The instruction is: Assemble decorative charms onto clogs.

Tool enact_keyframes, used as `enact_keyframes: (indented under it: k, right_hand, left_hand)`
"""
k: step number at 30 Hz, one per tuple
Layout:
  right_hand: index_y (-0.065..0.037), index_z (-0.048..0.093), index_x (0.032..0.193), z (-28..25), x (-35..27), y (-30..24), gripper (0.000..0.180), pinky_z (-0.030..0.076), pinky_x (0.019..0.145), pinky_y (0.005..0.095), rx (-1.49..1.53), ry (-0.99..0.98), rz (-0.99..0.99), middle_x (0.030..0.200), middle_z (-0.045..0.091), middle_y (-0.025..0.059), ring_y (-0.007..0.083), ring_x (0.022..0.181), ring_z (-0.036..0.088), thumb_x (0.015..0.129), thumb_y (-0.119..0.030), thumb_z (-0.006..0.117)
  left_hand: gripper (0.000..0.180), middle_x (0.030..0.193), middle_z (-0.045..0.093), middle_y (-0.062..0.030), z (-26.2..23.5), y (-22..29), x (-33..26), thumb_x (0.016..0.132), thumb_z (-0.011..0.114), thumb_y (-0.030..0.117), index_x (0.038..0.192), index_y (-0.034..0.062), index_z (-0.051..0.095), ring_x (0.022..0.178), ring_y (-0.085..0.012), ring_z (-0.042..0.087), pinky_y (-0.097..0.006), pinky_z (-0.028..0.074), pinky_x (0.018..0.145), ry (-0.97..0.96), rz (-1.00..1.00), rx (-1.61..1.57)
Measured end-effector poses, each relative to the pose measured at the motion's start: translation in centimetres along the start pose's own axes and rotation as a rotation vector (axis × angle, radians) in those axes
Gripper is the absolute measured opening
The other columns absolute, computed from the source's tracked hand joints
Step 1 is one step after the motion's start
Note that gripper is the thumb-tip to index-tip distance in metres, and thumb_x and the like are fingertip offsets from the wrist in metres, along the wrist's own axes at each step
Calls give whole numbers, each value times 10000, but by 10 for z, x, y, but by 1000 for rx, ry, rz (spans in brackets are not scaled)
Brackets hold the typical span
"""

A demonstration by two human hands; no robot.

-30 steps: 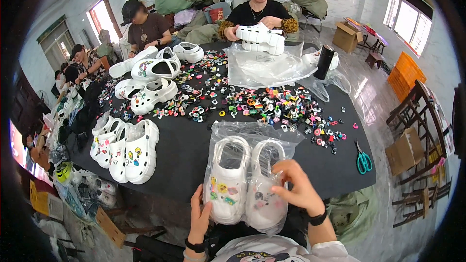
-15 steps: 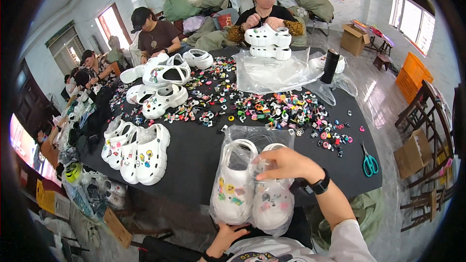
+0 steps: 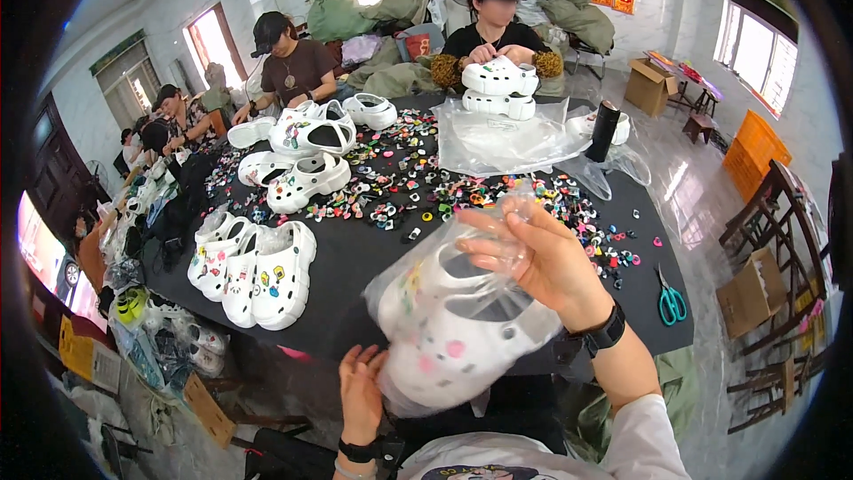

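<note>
Lower centre: white clogs (image 3: 449, 364) tilted in a clear bag (image 3: 402, 258). We pinch its top with the right hand (image 3: 553, 258); left hand (image 3: 362, 389) loosely spread beside the toes. Bagging step, we judge; next calls for steadying them.

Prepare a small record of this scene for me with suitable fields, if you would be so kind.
Right hand: gripping the top of a clear plastic bag
Bag contents: two white perforated clogs with colourful charms
Left hand: at the bag's lower left, contact unclear
Surface: black tabletop strewn with small multicoloured charms
Tabletop right: scissors with teal handles
Tabletop left: more white clogs
</note>
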State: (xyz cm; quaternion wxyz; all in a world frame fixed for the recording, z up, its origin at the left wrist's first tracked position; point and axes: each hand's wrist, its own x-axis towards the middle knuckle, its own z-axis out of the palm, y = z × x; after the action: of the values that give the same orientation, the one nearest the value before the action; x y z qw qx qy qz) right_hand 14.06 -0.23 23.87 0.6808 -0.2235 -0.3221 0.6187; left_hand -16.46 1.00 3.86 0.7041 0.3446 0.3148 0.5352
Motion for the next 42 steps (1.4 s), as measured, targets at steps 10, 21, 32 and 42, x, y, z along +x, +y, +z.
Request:
enact_keyframes:
  k: [10, 21, 32, 42]
  right_hand:
    - [-77, 560, 1068, 13, 4, 42, 109, 328, 1120, 553, 382, -44, 0, 1417, 453, 95, 299, 1343, 404, 984, -78, 491]
    - [-47, 542, 1141, -47, -21, 80, 366, 452, 957, 428, -1632, -169, -232, 1192, 582, 199, 380, 1103, 573, 804, 85, 486]
    - [-186, 622, 1228, -43, -10, 127, 484, 535, 638, 421, -1977, -125, -254, 890, 633, 205, 326, 828, 657, 832, -463, 650]
    - [-111, 680, 968, -78, 18, 141, 185, 532, 558, 434, -2091, -49, -338, 730, 648, 137, 300, 715, 668, 834, -138, 555]
  left_hand:
    - [529, 1388, 387, -139, -6, 4, -11, 973, 550, 279, 1417, 65, 357, 1312, -315, 399, -465, 339, 1076, 64, 133, 44]
    - [892, 1525, 221, -154, 20, 3, 5, 853, 723, 363, 1505, 65, 190, 1412, -332, 256, -513, 218, 1138, -161, 154, 462]
    - [1041, 1442, 314, -187, 30, -31, 13, 722, 842, 257, 1484, -32, 193, 1343, -316, 337, -428, 333, 1081, -289, 343, 763]
    - [756, 1397, 409, -173, 36, -19, 3, 832, 738, 191, 1431, -10, 324, 1306, -287, 395, -410, 346, 1067, -274, 331, 743]
